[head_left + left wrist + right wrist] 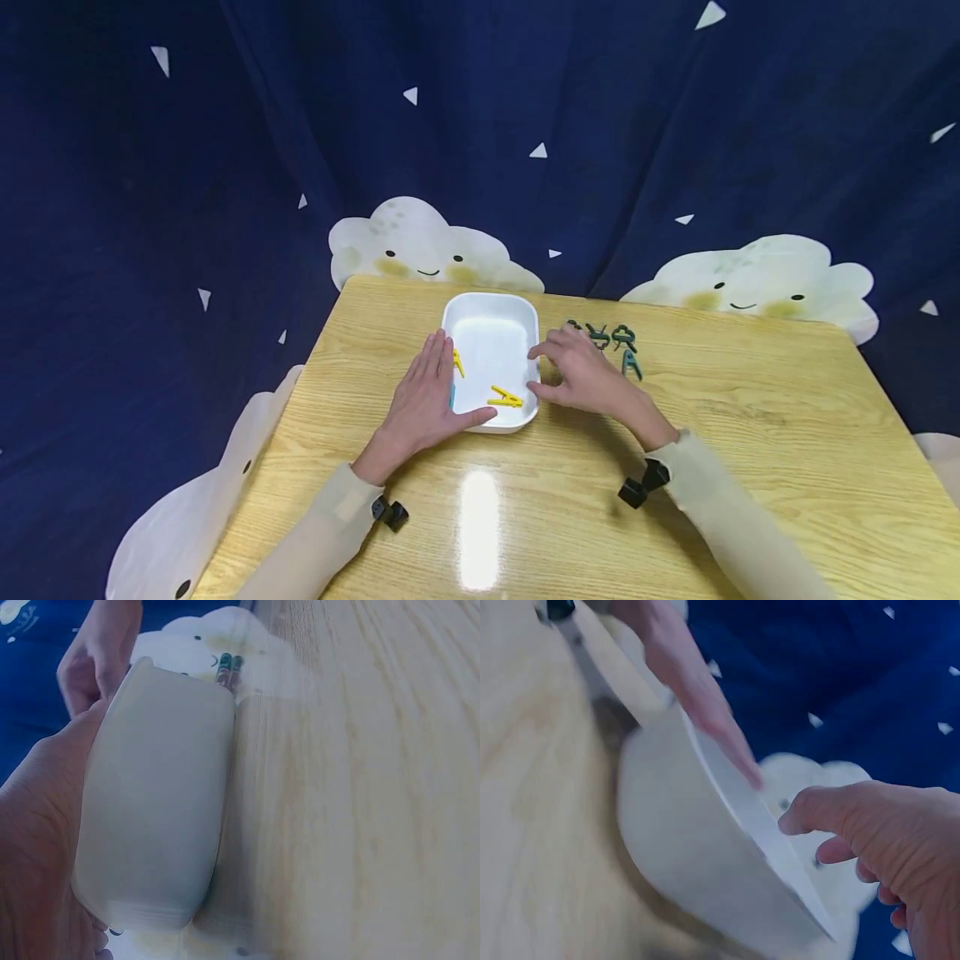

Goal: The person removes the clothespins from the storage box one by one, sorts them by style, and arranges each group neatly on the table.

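Note:
A white plastic bin [491,350] stands on the table. My left hand [431,396] lies along its left rim with straight fingers, its thumb reaching over the near rim. Inside are a yellow clip [506,397] near the front and another yellow clip [458,362] beside my left fingers; a bit of teal [452,397] shows next to that hand, mostly covered. My right hand [581,371] hovers at the right rim, thumb and forefinger apart, with nothing seen between them. In the right wrist view its thumb and fingers are just above the bin's edge.
Right of the bin lie several dark green clips [623,337], with a teal-green clip [631,364] nearer the front. One is partly behind my right hand. The wooden table [750,417] ends at a dark blue cloth [465,100] with clouds.

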`<state>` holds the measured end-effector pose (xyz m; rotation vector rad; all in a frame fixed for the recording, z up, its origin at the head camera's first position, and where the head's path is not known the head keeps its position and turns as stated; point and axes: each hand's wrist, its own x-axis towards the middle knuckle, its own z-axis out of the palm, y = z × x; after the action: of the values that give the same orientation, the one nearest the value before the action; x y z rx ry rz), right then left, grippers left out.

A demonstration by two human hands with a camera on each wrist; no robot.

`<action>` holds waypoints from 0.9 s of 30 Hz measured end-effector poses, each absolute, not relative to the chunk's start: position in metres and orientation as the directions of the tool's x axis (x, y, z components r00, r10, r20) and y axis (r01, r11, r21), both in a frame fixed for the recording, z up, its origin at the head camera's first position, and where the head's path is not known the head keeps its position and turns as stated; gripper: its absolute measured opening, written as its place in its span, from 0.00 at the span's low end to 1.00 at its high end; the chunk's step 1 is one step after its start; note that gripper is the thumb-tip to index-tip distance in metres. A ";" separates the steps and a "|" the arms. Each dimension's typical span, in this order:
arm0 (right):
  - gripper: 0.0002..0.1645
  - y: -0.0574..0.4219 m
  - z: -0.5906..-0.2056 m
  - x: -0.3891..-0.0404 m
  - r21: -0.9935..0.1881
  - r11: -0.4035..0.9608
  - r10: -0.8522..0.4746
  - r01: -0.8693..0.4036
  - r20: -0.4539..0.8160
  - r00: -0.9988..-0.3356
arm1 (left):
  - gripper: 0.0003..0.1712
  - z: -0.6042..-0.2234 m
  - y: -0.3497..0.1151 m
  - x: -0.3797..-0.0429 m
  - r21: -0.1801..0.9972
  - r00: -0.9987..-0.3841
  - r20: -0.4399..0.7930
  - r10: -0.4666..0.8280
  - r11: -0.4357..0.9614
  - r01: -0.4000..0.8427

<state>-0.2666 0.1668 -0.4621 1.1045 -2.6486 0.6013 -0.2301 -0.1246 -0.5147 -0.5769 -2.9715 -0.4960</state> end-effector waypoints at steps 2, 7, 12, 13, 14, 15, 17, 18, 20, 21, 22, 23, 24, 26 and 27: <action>0.23 0.148 -0.465 -0.266 -0.299 0.618 -0.673 -0.727 0.277 -0.686 | 0.80 -0.514 -0.125 -0.230 0.295 -0.922 0.151 0.358 0.874 0.387; 0.21 0.108 -0.481 -0.266 -0.294 0.565 -0.762 -0.771 0.172 -0.624 | 0.79 -0.514 -0.124 -0.230 0.282 -0.910 0.178 0.374 0.867 0.411; 0.28 0.083 -0.493 -0.268 -0.267 0.507 -0.827 -0.820 0.117 -0.550 | 0.80 -0.514 -0.124 -0.230 0.287 -0.912 0.171 0.372 0.867 0.407; 0.28 0.080 -0.496 -0.269 -0.263 0.505 -0.831 -0.822 0.108 -0.546 | 0.80 -0.515 -0.124 -0.230 0.290 -0.915 0.168 0.368 0.868 0.403; 0.28 0.077 -0.498 -0.269 -0.255 0.508 -0.832 -0.823 0.101 -0.545 | 0.80 -0.515 -0.124 -0.230 0.292 -0.916 0.164 0.365 0.870 0.398; 0.27 0.075 -0.501 -0.270 -0.246 0.513 -0.830 -0.822 0.103 -0.549 | 0.79 -0.515 -0.124 -0.230 0.291 -0.918 0.161 0.363 0.871 0.396; 0.23 0.073 -0.505 -0.272 -0.229 0.534 -0.815 -0.814 0.117 -0.567 | 0.79 -0.515 -0.123 -0.230 0.292 -0.918 0.159 0.364 0.871 0.396; 0.21 0.072 -0.506 -0.272 -0.221 0.545 -0.804 -0.809 0.134 -0.579 | 0.79 -0.515 -0.123 -0.230 0.289 -0.917 0.158 0.365 0.871 0.397; 0.15 0.070 -0.507 -0.273 -0.205 0.576 -0.776 -0.791 0.166 -0.608 | 0.79 -0.515 -0.123 -0.230 0.287 -0.917 0.152 0.370 0.871 0.399; 0.12 0.069 -0.508 -0.273 -0.198 0.595 -0.759 -0.779 0.182 -0.625 | 0.79 -0.515 -0.123 -0.230 0.284 -0.916 0.153 0.371 0.871 0.400; 0.08 0.068 -0.508 -0.272 -0.189 0.616 -0.740 -0.765 0.193 -0.644 | 0.79 -0.514 -0.123 -0.230 0.282 -0.916 0.154 0.372 0.872 0.401; 0.04 0.067 -0.507 -0.272 -0.182 0.639 -0.719 -0.747 0.202 -0.665 | 0.79 -0.514 -0.123 -0.229 0.278 -0.915 0.153 0.372 0.873 0.401; 0.02 0.067 -0.507 -0.272 -0.171 0.667 -0.696 -0.726 0.206 -0.688 | 0.80 -0.514 -0.123 -0.229 0.277 -0.915 0.156 0.372 0.873 0.402; 0.08 0.066 -0.507 -0.271 -0.154 0.717 -0.650 -0.680 0.203 -0.732 | 0.80 -0.514 -0.123 -0.229 0.277 -0.916 0.159 0.369 0.873 0.401; 0.11 0.065 -0.508 -0.271 -0.144 0.741 -0.627 -0.655 0.199 -0.753 | 0.80 -0.514 -0.123 -0.229 0.277 -0.915 0.162 0.369 0.873 0.401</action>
<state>-0.2707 0.0653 -0.5075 1.0376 -2.8019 0.3093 -0.2291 -0.1233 -0.5139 -0.6057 -2.9393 -0.4678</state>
